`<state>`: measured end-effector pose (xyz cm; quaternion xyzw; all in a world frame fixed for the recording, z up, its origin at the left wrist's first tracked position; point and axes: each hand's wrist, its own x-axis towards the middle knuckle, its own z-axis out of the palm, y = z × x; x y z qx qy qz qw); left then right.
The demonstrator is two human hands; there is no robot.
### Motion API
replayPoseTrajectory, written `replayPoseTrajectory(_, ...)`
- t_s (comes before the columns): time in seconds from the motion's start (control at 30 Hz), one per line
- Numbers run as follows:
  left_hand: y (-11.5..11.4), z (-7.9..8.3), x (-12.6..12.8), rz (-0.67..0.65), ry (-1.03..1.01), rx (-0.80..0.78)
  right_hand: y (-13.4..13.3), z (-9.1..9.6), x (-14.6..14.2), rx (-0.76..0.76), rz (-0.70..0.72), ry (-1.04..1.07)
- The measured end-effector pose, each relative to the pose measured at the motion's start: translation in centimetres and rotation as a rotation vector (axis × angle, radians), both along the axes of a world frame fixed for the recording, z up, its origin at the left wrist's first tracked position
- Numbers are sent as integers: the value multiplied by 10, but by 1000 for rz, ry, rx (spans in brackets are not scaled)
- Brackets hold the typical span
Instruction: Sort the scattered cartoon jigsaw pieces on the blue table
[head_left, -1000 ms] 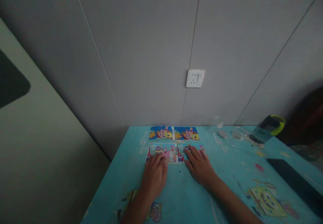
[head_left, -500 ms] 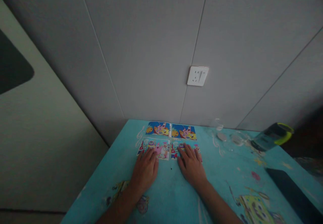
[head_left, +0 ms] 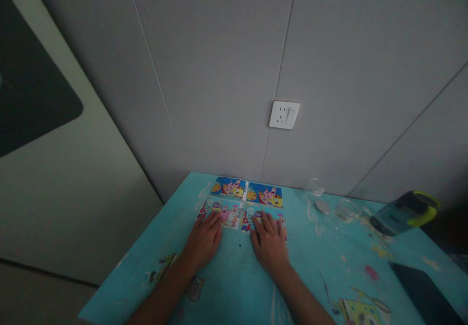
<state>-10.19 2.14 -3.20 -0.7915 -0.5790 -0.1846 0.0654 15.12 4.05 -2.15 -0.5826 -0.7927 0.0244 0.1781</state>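
Observation:
My left hand [head_left: 202, 241] lies flat with fingers spread on the near left cartoon card [head_left: 221, 213]. My right hand [head_left: 269, 242] lies flat the same way on the near right cartoon card [head_left: 263, 216]. Beyond them, two more picture cards with blue backgrounds, a left one [head_left: 228, 187] and a right one [head_left: 264, 194], lie side by side near the wall. All of them rest on a turquoise table [head_left: 234, 286] printed with cartoon figures. Neither hand holds anything.
A clear glass [head_left: 315, 187] and a glass lid or dish [head_left: 345, 210] stand at the back right. A dark bottle with a yellow-green cap [head_left: 404, 213] is farther right. A black flat object [head_left: 424, 293] lies at the right edge. A wall socket [head_left: 284, 114] is above.
The view has swung left and tilted, so the table has shifted in the frame. Both hands stay flat on the near cards, drawn slightly toward me.

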Motion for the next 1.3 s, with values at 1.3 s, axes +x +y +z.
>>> replayPoseTrajectory(1.3,0,81,93,-684,-10,378,-34,9,16,261,407,571)
